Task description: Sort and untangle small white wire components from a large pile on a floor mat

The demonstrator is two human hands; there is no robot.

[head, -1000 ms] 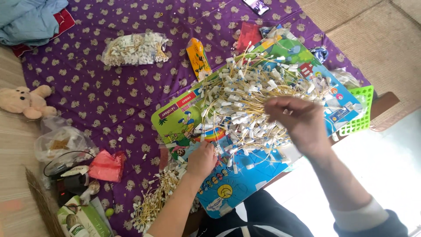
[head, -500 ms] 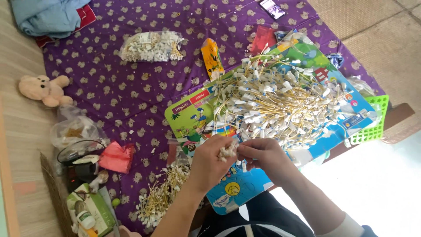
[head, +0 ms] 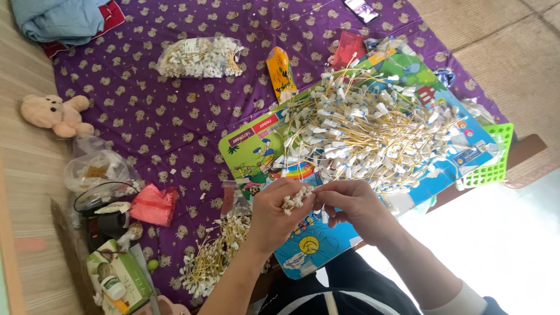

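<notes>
My left hand (head: 275,216) is closed around a small bunch of white tag ends (head: 294,198), held over the near edge of a colourful board (head: 251,146). My right hand (head: 350,205) meets it from the right, with its fingertips pinching at the same bunch. A big loose pile of white tags on yellow strings (head: 364,131) covers the board just beyond both hands. A finished-looking bundle of tags (head: 213,259) lies on the purple patterned cloth (head: 163,116) by my left forearm.
A clear bag of tags (head: 198,57) and an orange packet (head: 281,74) lie farther out. A teddy bear (head: 55,114), plastic bags, a red pouch (head: 153,205) and a green box (head: 119,279) sit at left. A green basket (head: 493,166) is at right, a phone (head: 361,9) at top.
My right hand has come down from the tag pile to meet my left hand. The left hand has risen slightly and now holds a bunch of tags. The camera view shifted.
</notes>
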